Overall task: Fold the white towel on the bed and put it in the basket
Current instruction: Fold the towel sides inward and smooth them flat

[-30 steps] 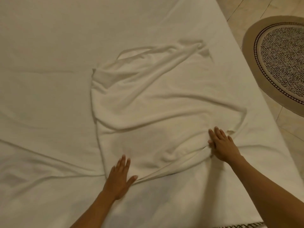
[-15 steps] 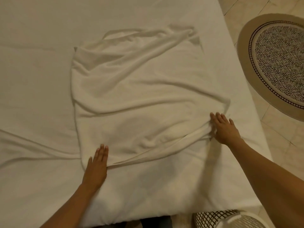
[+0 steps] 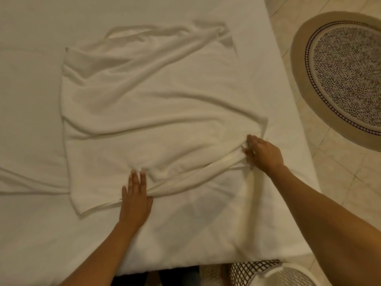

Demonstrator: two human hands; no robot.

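head | white towel is lying spread and rumpled on the table | left grip is pressing flat, fingers straight | right grip is curling round the bunched hem | no fold made yet; basket is waiting below.

Left hand has slid inward along the rumpled white terry towel's near hem, so the corner's poking out left now. Right hand has turned inward, tho it's blurry.

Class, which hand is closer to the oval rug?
The right hand, on the towel at its right end; the left hand rests mid-edge, farther from the rug.
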